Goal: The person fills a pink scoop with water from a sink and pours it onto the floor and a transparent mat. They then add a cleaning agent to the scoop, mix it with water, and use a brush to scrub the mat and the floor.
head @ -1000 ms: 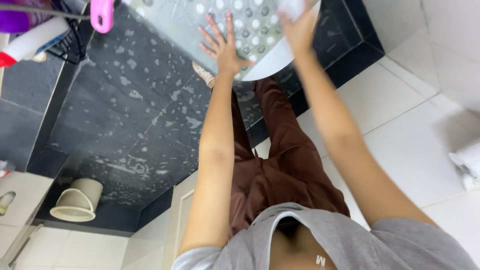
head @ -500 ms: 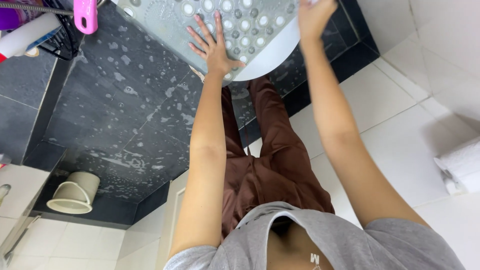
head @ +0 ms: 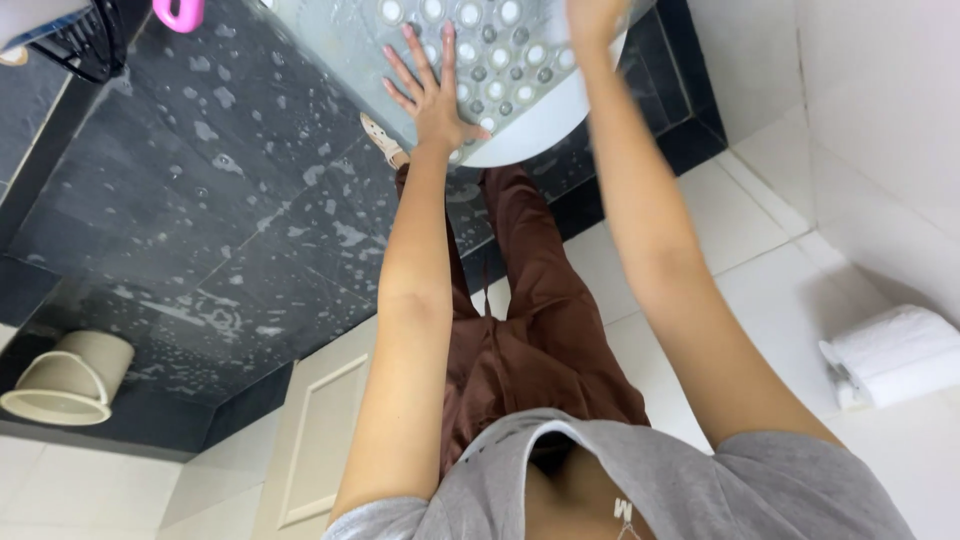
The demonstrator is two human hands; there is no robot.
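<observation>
Pressing flat, your left hand (head: pixel 435 95) lies with fingers spread on the mat (head: pixel 500 60), which extends beyond the fingertips. Your right hand (head: pixel 595 15) touches its upper edge; finger state cannot be determined.

Home bathroom – wet dark shower floor (head: pixel 200 250), white tiles (head: pixel 760 230), toilet roll (head: pixel 895 352)

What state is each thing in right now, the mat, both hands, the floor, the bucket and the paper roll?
Bath mat: held up, sucker side showing.
Left hand: flat, fingers spread, on the mat.
Right hand: at the mat's top, mostly out of frame.
Dark floor: wet, soapy.
Bucket: lying tipped.
Paper roll: wound.
</observation>
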